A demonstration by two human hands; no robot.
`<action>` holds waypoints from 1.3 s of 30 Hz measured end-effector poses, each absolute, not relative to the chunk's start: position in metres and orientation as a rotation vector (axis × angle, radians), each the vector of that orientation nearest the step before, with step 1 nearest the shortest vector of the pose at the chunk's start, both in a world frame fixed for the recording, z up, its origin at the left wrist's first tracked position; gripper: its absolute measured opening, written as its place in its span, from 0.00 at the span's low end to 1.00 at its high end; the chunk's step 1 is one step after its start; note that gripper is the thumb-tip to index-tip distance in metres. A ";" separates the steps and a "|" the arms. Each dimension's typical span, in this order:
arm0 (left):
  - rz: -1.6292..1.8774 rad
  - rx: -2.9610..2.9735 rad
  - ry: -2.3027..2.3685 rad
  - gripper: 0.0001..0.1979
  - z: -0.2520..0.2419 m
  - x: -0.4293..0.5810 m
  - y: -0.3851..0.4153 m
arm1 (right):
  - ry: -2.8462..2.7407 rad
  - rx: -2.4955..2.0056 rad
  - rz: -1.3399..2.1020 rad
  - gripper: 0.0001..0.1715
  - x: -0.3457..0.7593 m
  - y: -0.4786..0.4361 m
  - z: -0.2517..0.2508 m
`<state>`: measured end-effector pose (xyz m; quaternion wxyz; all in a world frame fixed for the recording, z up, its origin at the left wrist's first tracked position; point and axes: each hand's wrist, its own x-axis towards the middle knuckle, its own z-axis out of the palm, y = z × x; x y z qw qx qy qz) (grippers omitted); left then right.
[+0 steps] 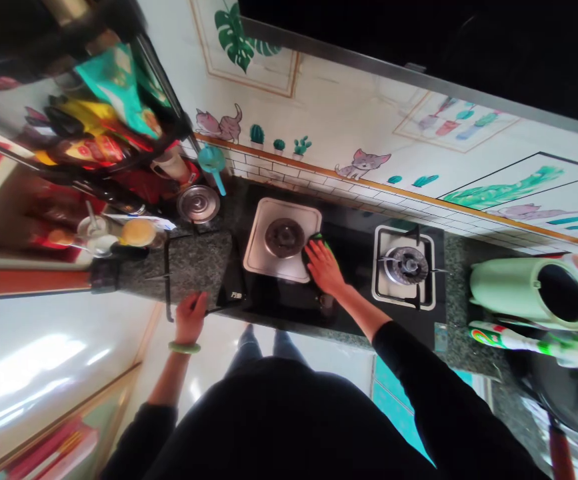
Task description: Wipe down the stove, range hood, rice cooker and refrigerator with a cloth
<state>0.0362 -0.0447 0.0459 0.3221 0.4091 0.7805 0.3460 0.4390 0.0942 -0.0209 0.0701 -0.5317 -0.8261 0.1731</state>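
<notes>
My right hand (323, 266) lies flat on a green cloth (315, 238), pressing it against the black glass stove top (353, 267) at the right edge of the left burner's white tray (263, 260). The fingers are spread over the cloth. My left hand (190, 317) grips the thin black metal frame (167, 280) of a pot stand at the front edge of the granite counter, its fingers curled round the bar. A green bangle (185, 347) circles that wrist. The right burner (407, 263) still has its black grate on.
A shelf rack (103, 133) crowded with packets, bottles and a steel lid (199, 203) stands at the left. A pale green kettle (529, 290), a spray bottle (523, 341) and a dark pan (569, 393) sit at the right. A black hood hangs overhead.
</notes>
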 end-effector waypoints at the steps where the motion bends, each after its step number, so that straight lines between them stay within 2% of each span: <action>1: 0.910 1.023 2.053 0.24 0.044 0.034 -0.047 | -2.452 -1.631 0.507 0.35 0.439 0.117 -0.021; 4: 0.937 0.909 2.029 0.23 0.041 0.027 -0.051 | -2.329 -1.747 0.474 0.37 0.432 0.178 -0.022; 6: 0.937 0.887 2.001 0.24 0.038 0.022 -0.050 | -2.287 -1.786 0.470 0.38 0.426 0.186 -0.023; 15: 0.964 0.939 1.887 0.25 0.011 0.011 -0.025 | -2.437 -1.752 0.580 0.37 0.398 0.022 -0.004; 19: 0.925 0.964 1.894 0.27 0.004 0.002 -0.019 | -2.534 -1.594 0.645 0.37 0.412 0.029 0.006; 24: 0.862 0.985 1.904 0.27 -0.003 -0.016 -0.019 | -2.464 -1.758 0.513 0.36 0.410 0.018 0.001; 28: 0.830 0.995 1.905 0.26 -0.013 -0.028 -0.021 | -2.334 -1.882 0.522 0.36 0.356 -0.001 -0.006; 34: 0.825 1.046 1.878 0.25 -0.023 -0.039 -0.018 | -2.397 -1.626 0.643 0.34 0.258 0.029 0.001; 39: 0.818 1.077 1.873 0.23 -0.026 -0.045 -0.010 | -2.411 -1.606 0.707 0.31 0.315 0.031 0.010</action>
